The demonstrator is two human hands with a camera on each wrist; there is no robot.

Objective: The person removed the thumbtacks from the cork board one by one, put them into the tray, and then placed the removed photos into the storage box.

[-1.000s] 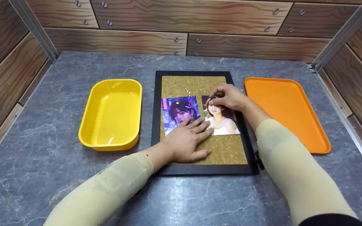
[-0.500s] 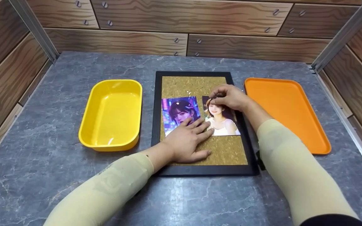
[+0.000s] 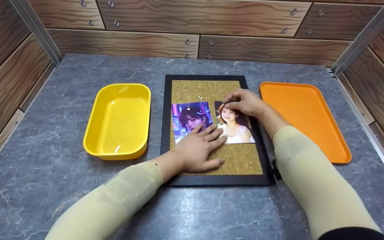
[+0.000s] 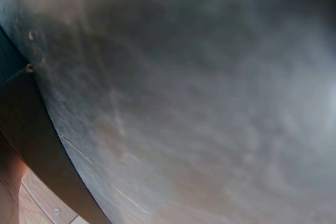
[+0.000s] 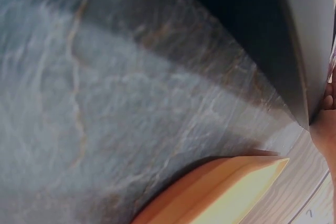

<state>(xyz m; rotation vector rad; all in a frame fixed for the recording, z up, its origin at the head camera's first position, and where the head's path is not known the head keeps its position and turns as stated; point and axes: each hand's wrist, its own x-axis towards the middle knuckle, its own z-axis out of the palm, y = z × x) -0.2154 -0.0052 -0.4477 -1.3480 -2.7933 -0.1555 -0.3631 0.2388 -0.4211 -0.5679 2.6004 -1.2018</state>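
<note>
A cork board (image 3: pixel 208 88) in a black frame lies on the grey table. Two photos are on it: a purple-toned portrait (image 3: pixel 190 116) and a portrait in a white top (image 3: pixel 233 128). My left hand (image 3: pixel 197 151) rests palm down, fingers spread, across the purple photo's lower part, its fingertips touching the other photo's edge. My right hand (image 3: pixel 245 103) curls at the white-top photo's upper edge, thumb and forefinger together on what seems a tiny clear pin, mostly hidden. Small clear glints (image 3: pixel 200 98) show on the cork. The right wrist view catches the right hand (image 5: pixel 325 135) only at its edge.
A deep yellow tub (image 3: pixel 118 121) stands left of the board. To the right, a flat orange tray (image 3: pixel 303 120) lies partly under the right forearm. Wood-patterned panels (image 3: pixel 192 16) wall the table at the back and sides. The left wrist view is mostly blurred tabletop (image 4: pixel 184 129).
The right thumb has drawn up slightly off the photo's face toward the forefinger, uncovering more of the portrait. The left hand, the photos and the board have stayed put.
</note>
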